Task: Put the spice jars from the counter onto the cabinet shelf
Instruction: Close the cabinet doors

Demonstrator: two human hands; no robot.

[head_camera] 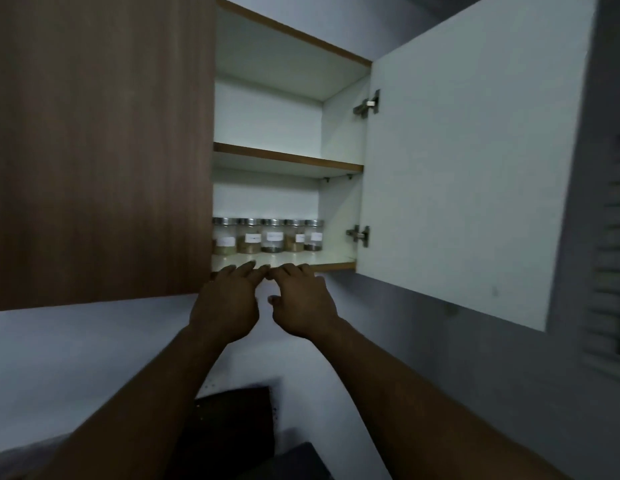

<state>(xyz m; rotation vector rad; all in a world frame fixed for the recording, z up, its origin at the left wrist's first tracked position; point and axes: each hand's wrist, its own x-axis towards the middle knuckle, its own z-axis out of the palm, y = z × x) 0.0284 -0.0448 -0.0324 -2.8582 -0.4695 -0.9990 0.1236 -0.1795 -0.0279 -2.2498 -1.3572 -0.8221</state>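
At the shelf (334,267), left hand (229,304) and right hand (303,306) hover loose-fingered, empty; jar labels (273,236) blurred.

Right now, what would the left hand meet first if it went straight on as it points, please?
Probably the spice jars lined up on the bottom shelf; the left hand sits at its front edge, but depth is unclear.
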